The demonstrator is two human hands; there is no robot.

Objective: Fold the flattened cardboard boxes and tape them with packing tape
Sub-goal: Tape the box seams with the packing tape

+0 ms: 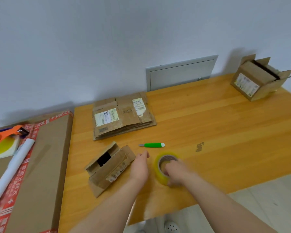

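While the tape (158, 172) lay flat on the table (217, 132) near its front edge, it was gripped by the right hand (174, 175). The fingers were curled over the roll's near rim and into its core, though the hold was blurred and could not be made out finely. The left hand (139, 165) was held just left of the tape with its fingers loosely relaxed and nothing in them. It lay at the right end of a small box (107, 167), and whether it touched the cardboard could not be told.

That box was seen lying on its side, partly folded, with a dark opening on its upper face and loose flaps at both ends. Just beyond the hands a green knife (152, 145) was laid flat, apart from both. Farther back, a stack (123, 115) of flattened boxes with labels was set near the table's far edge — well apart from the tape. At the far right corner an assembled box (257, 79) was stood with its top flaps open.

To the left of the table, a large cardboard sheet (40, 165) edged in red print was spread. On it an orange dispenser (5, 138) and a white roll (12, 165) were laid.
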